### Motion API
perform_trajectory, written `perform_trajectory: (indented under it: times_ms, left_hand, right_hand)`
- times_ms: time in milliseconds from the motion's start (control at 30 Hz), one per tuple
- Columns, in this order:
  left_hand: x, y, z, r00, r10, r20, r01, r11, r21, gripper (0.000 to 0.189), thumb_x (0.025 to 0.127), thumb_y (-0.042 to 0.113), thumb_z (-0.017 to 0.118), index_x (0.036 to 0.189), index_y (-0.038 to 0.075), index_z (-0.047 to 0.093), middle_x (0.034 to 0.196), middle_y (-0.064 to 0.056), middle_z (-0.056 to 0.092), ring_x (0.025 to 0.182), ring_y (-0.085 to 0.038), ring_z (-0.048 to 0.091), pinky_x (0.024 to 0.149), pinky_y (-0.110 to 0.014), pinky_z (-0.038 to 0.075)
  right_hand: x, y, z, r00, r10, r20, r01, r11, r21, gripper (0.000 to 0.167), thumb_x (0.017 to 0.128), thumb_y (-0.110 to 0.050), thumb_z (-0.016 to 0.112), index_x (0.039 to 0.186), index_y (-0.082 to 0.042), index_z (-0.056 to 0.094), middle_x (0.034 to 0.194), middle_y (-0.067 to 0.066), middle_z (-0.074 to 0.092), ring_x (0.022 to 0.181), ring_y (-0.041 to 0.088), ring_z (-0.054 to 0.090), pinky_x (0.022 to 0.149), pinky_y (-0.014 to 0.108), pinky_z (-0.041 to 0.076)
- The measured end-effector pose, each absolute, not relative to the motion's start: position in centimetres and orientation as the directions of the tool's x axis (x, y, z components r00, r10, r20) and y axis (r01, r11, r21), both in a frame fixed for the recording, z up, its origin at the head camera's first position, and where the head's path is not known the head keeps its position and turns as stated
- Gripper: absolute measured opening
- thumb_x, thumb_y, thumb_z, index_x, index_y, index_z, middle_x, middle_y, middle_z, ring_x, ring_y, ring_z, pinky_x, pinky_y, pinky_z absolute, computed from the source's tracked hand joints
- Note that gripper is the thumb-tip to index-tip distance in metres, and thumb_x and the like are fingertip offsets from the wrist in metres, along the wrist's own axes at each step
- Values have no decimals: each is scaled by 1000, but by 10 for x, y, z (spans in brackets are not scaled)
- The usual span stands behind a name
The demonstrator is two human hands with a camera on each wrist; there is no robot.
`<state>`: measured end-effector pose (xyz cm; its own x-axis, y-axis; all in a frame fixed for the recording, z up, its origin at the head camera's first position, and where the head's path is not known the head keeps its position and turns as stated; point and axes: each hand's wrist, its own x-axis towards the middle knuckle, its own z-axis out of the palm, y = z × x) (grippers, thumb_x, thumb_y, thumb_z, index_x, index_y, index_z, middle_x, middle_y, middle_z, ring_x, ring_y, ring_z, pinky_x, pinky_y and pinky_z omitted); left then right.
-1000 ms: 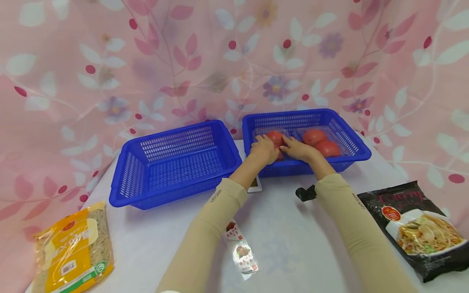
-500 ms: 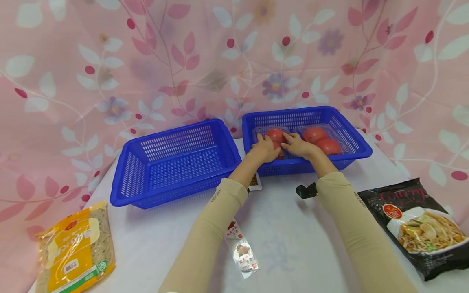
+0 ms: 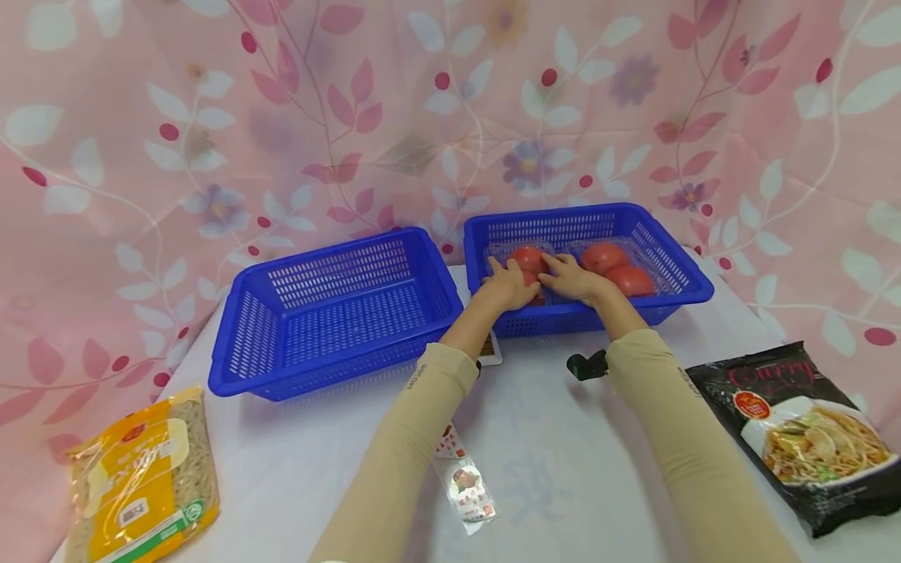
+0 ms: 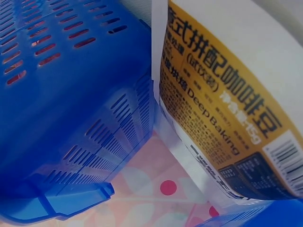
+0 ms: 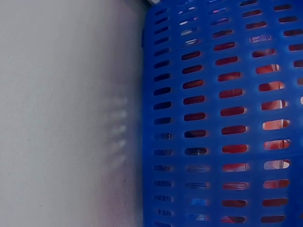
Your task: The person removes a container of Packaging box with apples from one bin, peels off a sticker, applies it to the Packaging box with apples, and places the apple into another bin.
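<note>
In the head view, my left hand [image 3: 508, 288] and right hand [image 3: 572, 280] reach into the right blue basket [image 3: 662, 311]. Both rest at a clear plastic pack of tomatoes [image 3: 528, 259] in its left half. The left hand's fingers are spread over the pack's left and near side. From the right, the other hand's spread fingertips touch the pack. Beside it lies a second clear pack with two tomatoes [image 3: 629, 280]. Neither wrist view shows a hand. Red shows through the slots of the basket wall [image 5: 213, 104] in the right wrist view.
A second blue basket [image 3: 352, 371] stands left. Between the baskets is a coffee bean pouch [image 4: 213, 94], mostly hidden by the left arm in the head view. A yellow bag [image 3: 144, 477], small clear sachets [image 3: 468, 489] and a black curry noodle bag [image 3: 802, 438] lie on the table.
The left hand's fingers have spread a little over the near tomato pack. Both hands otherwise stay at the same pack, and the view has shifted slightly.
</note>
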<state>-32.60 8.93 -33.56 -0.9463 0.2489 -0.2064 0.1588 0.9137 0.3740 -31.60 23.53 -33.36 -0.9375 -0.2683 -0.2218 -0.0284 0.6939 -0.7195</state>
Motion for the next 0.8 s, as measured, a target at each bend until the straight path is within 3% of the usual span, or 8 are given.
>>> perform_trajectory:
  times_ms: [367, 800]
  left_hand:
    - [-325, 88, -334, -949, 236, -212, 142, 914, 380, 79, 91, 52, 42, 147, 6, 10, 150, -23, -2, 129, -47, 25, 96, -56, 33]
    - [-327, 86, -336, -949, 272, -157, 176, 875, 451, 79, 89, 48, 49, 145, 3, 15, 146, -29, 13, 126, -49, 28, 95, -58, 33]
  right_hand:
    - [-316, 236, -331, -923, -286, -259, 23, 629, -777, 66, 98, -29, 37, 147, -8, -3, 149, 19, -16, 133, 39, -17, 103, 62, 0]
    - [-316, 238, -331, -924, -272, -269, 44, 623, -781, 70, 97, -30, 41, 147, -7, -3, 149, 20, -16, 133, 40, -17, 101, 63, -3]
